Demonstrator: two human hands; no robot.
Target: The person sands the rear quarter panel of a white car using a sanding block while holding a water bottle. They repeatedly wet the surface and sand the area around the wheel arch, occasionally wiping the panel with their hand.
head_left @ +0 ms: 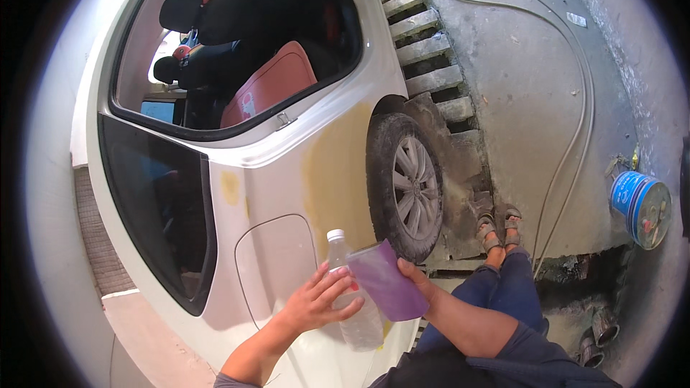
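They're wearing a dark navy top (445,375), sleeves (528,346) stopping well short of the wrists, blue trousers (516,293), plus strappy brownish sandals (487,221).

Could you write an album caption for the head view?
Left hand holding a clear plastic bottle, right hand gripping purple sandpaper, beside a white car with yellowish patches.

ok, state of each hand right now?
Left hand: holding the clear bottle.
Right hand: closed, holding the flat purple piece.

Grey floor (521,122) beside pale wall (636,29)
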